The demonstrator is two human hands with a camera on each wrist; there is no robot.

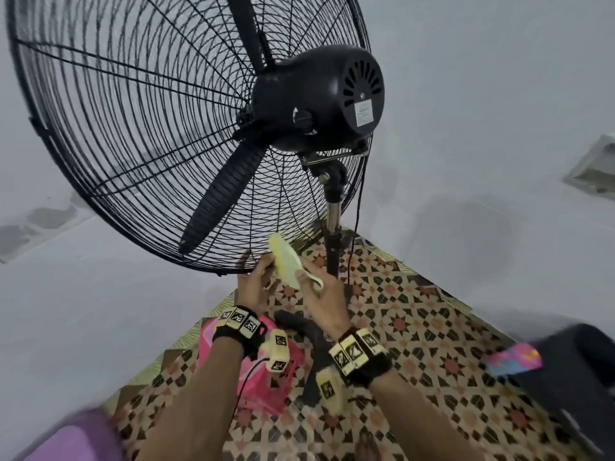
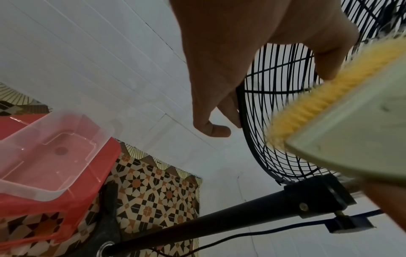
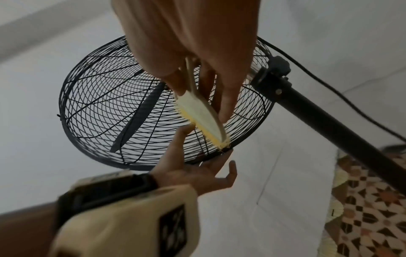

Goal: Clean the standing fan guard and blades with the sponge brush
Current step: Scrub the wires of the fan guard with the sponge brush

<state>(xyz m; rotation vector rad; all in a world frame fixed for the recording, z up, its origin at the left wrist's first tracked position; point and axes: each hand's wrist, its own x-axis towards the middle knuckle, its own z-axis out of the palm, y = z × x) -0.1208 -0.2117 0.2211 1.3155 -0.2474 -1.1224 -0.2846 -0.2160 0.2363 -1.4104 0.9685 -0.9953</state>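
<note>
**Q:** Where's the brush?

**A:** Sponge brush (image 1: 289,266) in my right hand (image 1: 324,299), fingers (image 3: 227,97) curled round its pale handle, yellow bristle edge turned toward the wire. Its tip lies at the lower rim of the fan guard (image 1: 109,134), close by the wires; contact I can't confirm, the frame blurs there.

**Q:** Left hand?

**A:** Left hand (image 1: 254,284) holds nothing, fingers (image 2: 216,130) loose and spread, palm up just below the guard's bottom rim. The thumb reaches up to the brush's bristle side.

**Q:** The fan itself?

**A:** Black, tilted away from me. Two blades (image 1: 221,197) visible behind the wire, one pointing down-left, one up. Motor housing (image 1: 319,98) to the right of the guard, label on its back. Pole (image 1: 332,241) drops straight beneath, a cable (image 1: 356,207) hanging beside it.

**Q:** Surroundings?

**A:** Patterned mat (image 1: 416,321) under the pole. Clear plastic tub (image 2: 47,149) sitting on something red, on the mat near my left wrist. White wall (image 1: 499,94) behind.
</note>
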